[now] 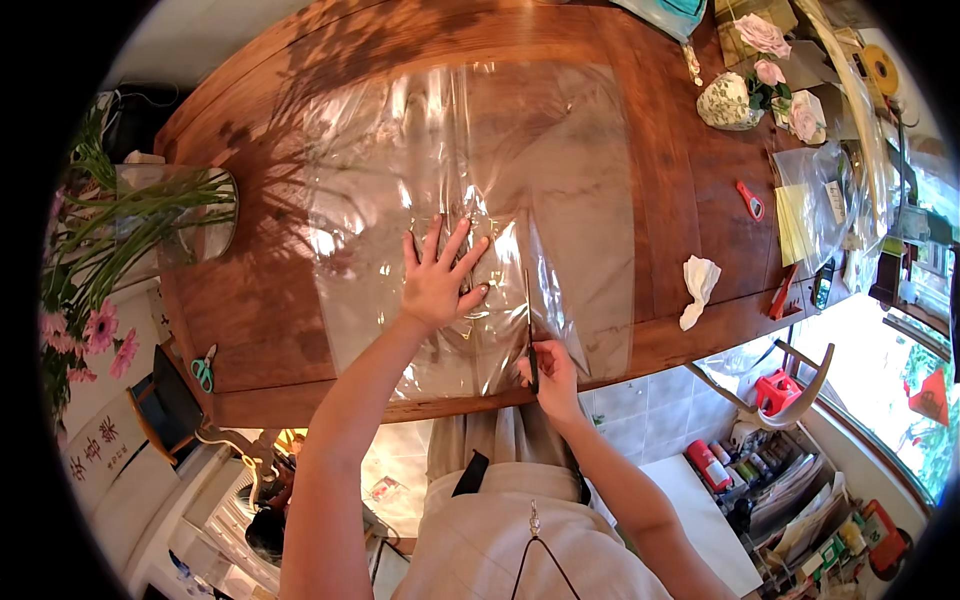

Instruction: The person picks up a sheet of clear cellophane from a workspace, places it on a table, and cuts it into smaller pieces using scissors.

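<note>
A large clear plastic sheet (585, 172) lies spread over a reddish-brown wooden table (255, 330). Flat on the sheet, fingers spread, my left hand (439, 281) presses near its middle. My right hand (555, 379), at the table's near edge, grips a pair of scissors (528, 315) by the dark handle. Their long blades point away from me, along a line where the film is parted or folded back. To the right of the blades a narrow flap of film rises in shiny creases. Whether the blades are apart is too fine to tell.
At left, a glass vase (214, 210) of pink gerberas lies within view beside teal-handled scissors (202, 369). On the right are a crumpled white tissue (699, 289), a red-handled tool (750, 201), a yellow paper (793, 225) and a floral vase (726, 101) with roses. A chair (814, 386) stands below.
</note>
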Action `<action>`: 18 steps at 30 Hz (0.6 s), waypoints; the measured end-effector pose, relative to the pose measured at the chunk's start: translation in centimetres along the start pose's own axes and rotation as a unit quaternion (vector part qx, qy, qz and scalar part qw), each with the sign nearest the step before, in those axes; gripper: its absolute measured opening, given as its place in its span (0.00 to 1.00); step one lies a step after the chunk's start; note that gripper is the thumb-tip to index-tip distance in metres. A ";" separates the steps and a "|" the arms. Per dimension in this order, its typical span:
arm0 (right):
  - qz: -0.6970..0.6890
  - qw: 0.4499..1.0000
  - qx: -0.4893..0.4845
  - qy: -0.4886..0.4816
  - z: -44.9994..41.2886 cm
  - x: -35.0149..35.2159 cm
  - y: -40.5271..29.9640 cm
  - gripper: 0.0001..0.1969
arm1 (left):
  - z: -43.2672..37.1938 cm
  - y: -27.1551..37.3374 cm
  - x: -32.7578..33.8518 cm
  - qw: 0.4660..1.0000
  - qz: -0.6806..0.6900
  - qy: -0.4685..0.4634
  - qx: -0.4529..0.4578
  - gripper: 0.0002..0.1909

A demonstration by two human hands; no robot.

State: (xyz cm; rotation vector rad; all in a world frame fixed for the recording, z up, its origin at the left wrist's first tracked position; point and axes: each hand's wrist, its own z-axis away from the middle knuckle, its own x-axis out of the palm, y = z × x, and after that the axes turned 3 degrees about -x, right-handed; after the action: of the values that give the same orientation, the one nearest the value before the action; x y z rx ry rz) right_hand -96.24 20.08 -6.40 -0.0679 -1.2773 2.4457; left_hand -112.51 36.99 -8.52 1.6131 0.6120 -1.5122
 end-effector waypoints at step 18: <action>0.024 1.000 0.010 0.012 -3.8 1.2 -2.5 0.15 | 0.1 -0.2 0.0 1.000 0.003 -0.016 -0.010 0.37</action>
State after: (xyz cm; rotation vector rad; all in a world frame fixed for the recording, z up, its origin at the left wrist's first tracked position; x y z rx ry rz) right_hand -95.81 24.75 -6.49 -0.1240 -1.2549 2.4901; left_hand -112.74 36.96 -8.58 1.5705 0.6023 -1.5212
